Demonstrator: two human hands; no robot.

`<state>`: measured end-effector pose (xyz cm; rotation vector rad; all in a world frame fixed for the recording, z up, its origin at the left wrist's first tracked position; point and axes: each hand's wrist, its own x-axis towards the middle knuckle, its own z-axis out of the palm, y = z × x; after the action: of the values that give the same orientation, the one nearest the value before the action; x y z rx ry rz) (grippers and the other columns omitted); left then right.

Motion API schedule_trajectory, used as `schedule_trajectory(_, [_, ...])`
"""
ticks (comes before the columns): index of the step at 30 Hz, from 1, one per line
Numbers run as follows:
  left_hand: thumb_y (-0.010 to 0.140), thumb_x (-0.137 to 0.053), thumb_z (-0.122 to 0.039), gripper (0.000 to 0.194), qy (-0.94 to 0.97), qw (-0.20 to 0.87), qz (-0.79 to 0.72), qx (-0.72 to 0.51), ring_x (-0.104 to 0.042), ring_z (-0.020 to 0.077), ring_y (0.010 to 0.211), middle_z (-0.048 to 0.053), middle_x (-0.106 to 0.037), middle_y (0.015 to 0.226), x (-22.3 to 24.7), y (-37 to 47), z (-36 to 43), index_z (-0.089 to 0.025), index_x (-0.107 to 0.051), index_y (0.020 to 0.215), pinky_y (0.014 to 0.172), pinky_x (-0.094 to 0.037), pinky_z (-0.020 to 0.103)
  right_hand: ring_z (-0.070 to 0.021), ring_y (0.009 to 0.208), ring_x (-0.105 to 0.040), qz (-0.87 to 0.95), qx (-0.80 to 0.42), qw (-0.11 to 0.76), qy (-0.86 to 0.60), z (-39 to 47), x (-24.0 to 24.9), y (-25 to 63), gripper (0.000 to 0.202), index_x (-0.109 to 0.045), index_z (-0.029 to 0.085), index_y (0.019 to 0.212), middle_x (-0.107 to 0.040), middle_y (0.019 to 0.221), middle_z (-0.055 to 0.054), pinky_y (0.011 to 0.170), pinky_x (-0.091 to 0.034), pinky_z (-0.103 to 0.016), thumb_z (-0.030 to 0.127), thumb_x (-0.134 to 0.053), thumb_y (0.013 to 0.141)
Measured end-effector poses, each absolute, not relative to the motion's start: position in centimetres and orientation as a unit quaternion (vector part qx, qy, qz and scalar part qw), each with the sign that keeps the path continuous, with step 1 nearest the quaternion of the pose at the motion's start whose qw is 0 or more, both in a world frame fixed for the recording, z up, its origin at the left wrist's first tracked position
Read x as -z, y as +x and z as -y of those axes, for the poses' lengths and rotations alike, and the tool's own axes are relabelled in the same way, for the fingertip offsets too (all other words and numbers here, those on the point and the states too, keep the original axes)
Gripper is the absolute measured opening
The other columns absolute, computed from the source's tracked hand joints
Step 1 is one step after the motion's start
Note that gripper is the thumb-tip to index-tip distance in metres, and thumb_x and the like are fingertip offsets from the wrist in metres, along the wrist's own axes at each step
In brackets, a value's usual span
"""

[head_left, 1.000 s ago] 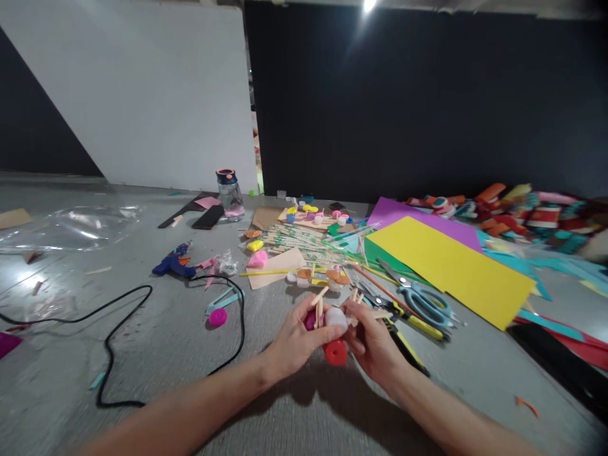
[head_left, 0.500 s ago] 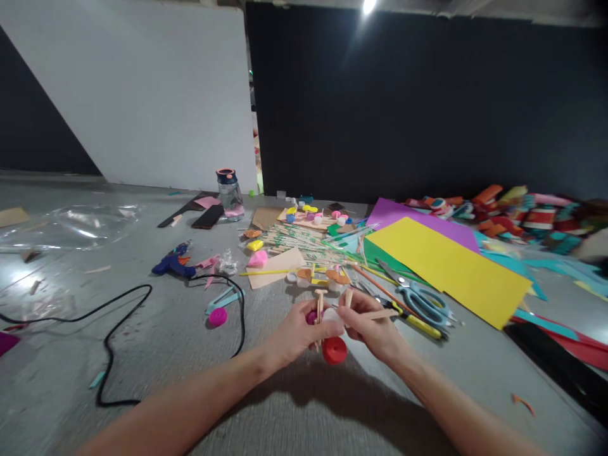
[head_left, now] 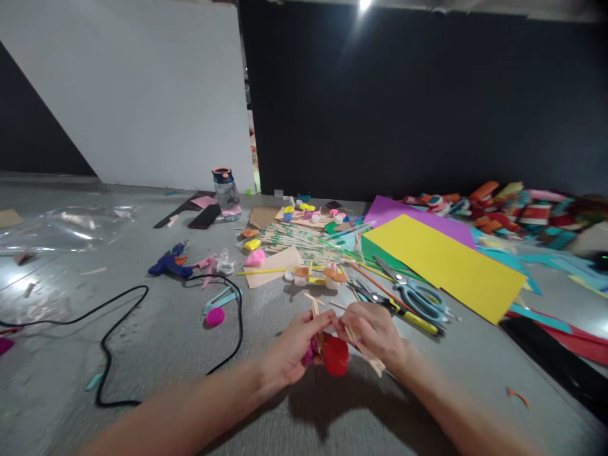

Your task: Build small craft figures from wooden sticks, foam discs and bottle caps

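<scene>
Two hands meet low at centre frame over the grey surface (head_left: 156, 354); left hand (head_left: 291, 350) curled shut around a small assembly of wooden sticks (head_left: 315, 311) with a red cap (head_left: 336, 356) and a magenta piece (head_left: 311, 351) fixed to it; red cap sits at the near end, between the two hands; the sticks rise above the left fingers. Right hand (head_left: 375, 330) closed in a pinch on a thin wooden stick (head_left: 365, 349) that slants down and to the right below the palm; its fingertips touch the assembly beside the left thumb; picture is blurred here, so exact joints between sticks and caps cannot be told.

Just beyond the right hand: pliers with yellow handle (head_left: 395, 308), then blue-handled scissors (head_left: 418, 296); both lie on the surface beside a yellow paper sheet (head_left: 446, 266), which overlaps a purple sheet (head_left: 403, 212). Straight ahead of the hands: orange and white bottle caps (head_left: 317, 276), a heap of skewers (head_left: 304, 240), a tan card (head_left: 275, 263). To the left: a loose magenta cap (head_left: 215, 316), a black cord (head_left: 118, 329) looping to a blue glue gun (head_left: 167, 266); farther back a clear bottle (head_left: 225, 193); far right a pile of coloured scraps (head_left: 517, 212).
</scene>
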<state>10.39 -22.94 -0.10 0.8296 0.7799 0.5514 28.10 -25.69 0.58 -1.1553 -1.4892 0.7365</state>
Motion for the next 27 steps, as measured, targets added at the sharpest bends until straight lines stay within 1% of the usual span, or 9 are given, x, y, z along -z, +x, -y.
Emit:
schedule_trajectory(2, [0.059, -0.083, -0.063, 0.057, 0.352, 0.827, -0.365, -0.242, -0.054, 0.0096, 0.053, -0.003, -0.061, 0.069, 0.2, 10.3, 22.8, -0.018, -0.06, 0.085, 0.047, -0.038, 0.02, -0.0149, 0.052, -0.043, 0.612, -0.315, 0.542, -0.481, 26.0, -1.0, 27.7, 0.035, -0.06, 0.026, 0.061, -0.056, 0.055, 0.0, 0.056, -0.039, -0.031, 0.052, -0.081, 0.071])
schedule_trajectory(5, [0.058, -0.086, -0.062, 0.057, 0.346, 0.849, -0.328, -0.227, -0.051, 0.0089, 0.049, -0.004, -0.058, 0.063, 0.1, 10.0, 22.5, -0.018, -0.059, 0.084, 0.047, -0.034, 0.021, -0.0126, 0.049, -0.041, 0.553, -0.355, 0.582, -0.48, 26.5, -1.5, 26.2, 0.035, -0.055, 0.025, 0.07, -0.051, 0.058, 0.003, 0.048, -0.035, -0.026, 0.054, -0.07, 0.083])
schedule_trajectory(9, [0.059, -0.083, -0.067, 0.058, 0.391, 0.86, -0.233, -0.229, -0.047, 0.0079, 0.048, -0.002, -0.057, 0.06, -0.5, 9.2, 22.0, -0.017, -0.058, 0.077, 0.048, -0.032, 0.023, -0.0079, 0.036, -0.018, 0.471, -0.466, 0.6, -0.448, 26.1, -2.1, 24.9, 0.038, -0.036, 0.027, 0.074, -0.029, 0.048, 0.012, 0.035, -0.022, -0.021, 0.055, -0.054, 0.092])
schedule_trajectory(12, [0.059, -0.078, -0.074, 0.063, 0.422, 0.848, -0.205, -0.245, -0.047, 0.0088, 0.048, 0.002, -0.059, 0.061, -0.9, 8.7, 21.7, -0.016, -0.057, 0.073, 0.047, -0.03, 0.024, -0.0072, 0.034, -0.012, 0.458, -0.494, 0.599, -0.433, 25.6, -2.3, 25.5, 0.038, -0.034, 0.026, 0.073, -0.025, 0.046, 0.013, 0.033, -0.018, -0.021, 0.053, -0.053, 0.092])
schedule_trajectory(15, [0.062, -0.078, -0.071, 0.06, 0.423, 0.833, -0.238, -0.265, -0.045, 0.0084, 0.048, 0.0, -0.056, 0.062, -0.7, 8.7, 21.5, -0.017, -0.057, 0.078, 0.047, -0.031, 0.024, -0.0081, 0.038, -0.029, 0.473, -0.493, 0.591, -0.43, 25.4, -2.3, 26.5, 0.035, -0.049, 0.023, 0.073, -0.039, 0.049, 0.009, 0.039, -0.025, -0.021, 0.051, -0.058, 0.092])
schedule_trajectory(18, [0.064, -0.081, -0.064, 0.057, 0.423, 0.814, -0.282, -0.282, -0.042, 0.0065, 0.047, -0.004, -0.052, 0.063, -0.3, 9.0, 21.5, -0.018, -0.055, 0.085, 0.045, -0.029, 0.022, -0.014, 0.061, -0.053, 0.513, -0.457, 0.576, -0.442, 25.8, -2.3, 26.8, 0.034, -0.062, 0.02, 0.077, -0.06, 0.072, -0.001, 0.051, -0.039, -0.025, 0.051, -0.062, 0.091])
schedule_trajectory(20, [0.068, -0.08, -0.061, 0.054, 0.452, 0.782, -0.31, -0.296, -0.04, 0.0057, 0.045, -0.006, -0.05, 0.063, -0.2, 9.1, 21.5, -0.019, -0.053, 0.087, 0.043, -0.028, 0.022, -0.015, 0.063, -0.052, 0.55, -0.421, 0.552, -0.465, 26.1, -2.3, 26.8, 0.034, -0.062, 0.021, 0.08, -0.058, 0.072, -0.001, 0.054, -0.04, -0.026, 0.052, -0.059, 0.093])
schedule_trajectory(23, [0.076, -0.073, -0.062, 0.049, 0.529, 0.722, -0.329, -0.302, -0.04, 0.0063, 0.046, -0.006, -0.05, 0.063, -0.3, 9.1, 21.6, -0.018, -0.053, 0.088, 0.043, -0.029, 0.021, -0.0124, 0.054, -0.04, 0.6, -0.366, 0.5, -0.506, 26.5, -2.5, 26.4, 0.034, -0.056, 0.022, 0.075, -0.046, 0.06, 0.005, 0.051, -0.032, -0.025, 0.051, -0.062, 0.091])
schedule_trajectory(27, [0.078, -0.069, -0.064, 0.049, 0.575, 0.684, -0.339, -0.294, -0.041, 0.0072, 0.048, -0.007, -0.048, 0.062, -0.5, 9.0, 21.6, -0.018, -0.052, 0.087, 0.045, -0.032, 0.021, -0.0126, 0.055, -0.04, 0.667, -0.266, 0.428, -0.548, 26.6, -2.8, 26.4, 0.034, -0.051, 0.022, 0.072, -0.047, 0.06, 0.004, 0.052, -0.031, -0.025, 0.046, -0.055, 0.095])
